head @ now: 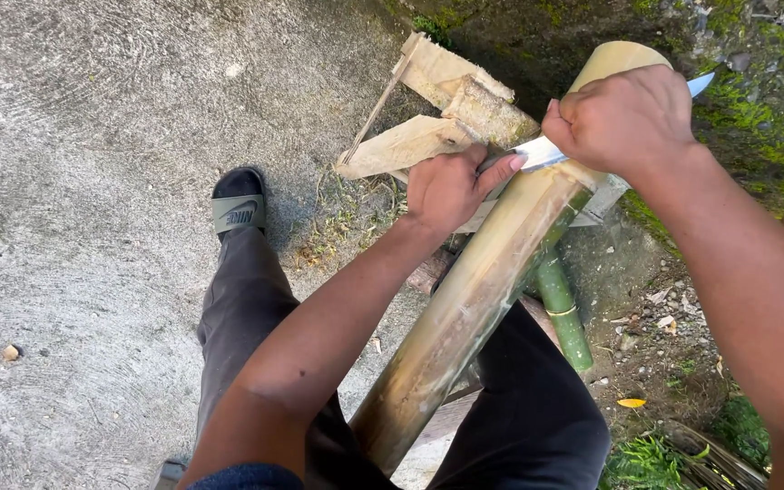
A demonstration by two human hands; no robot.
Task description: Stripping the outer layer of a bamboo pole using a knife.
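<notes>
— So, what's the left hand (451,189) doing?
— Fingers pressed flat on the knife blade (537,152), atop the bamboo pole (474,299) leaning between the knees.
— And the right hand (623,118)?
— Fisted around the knife's handle, near the pole's top

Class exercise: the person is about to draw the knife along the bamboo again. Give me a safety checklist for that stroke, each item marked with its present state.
1. Right hand gripping the knife firmly: ok.
2. Left hand clear of the blade: not ok, fingers rest on it.
3. Bamboo pole braced between the legs: ok.
4. Blade edge sharp: cannot tell.
5. Foot in sandal away from the cut: ok.
</notes>
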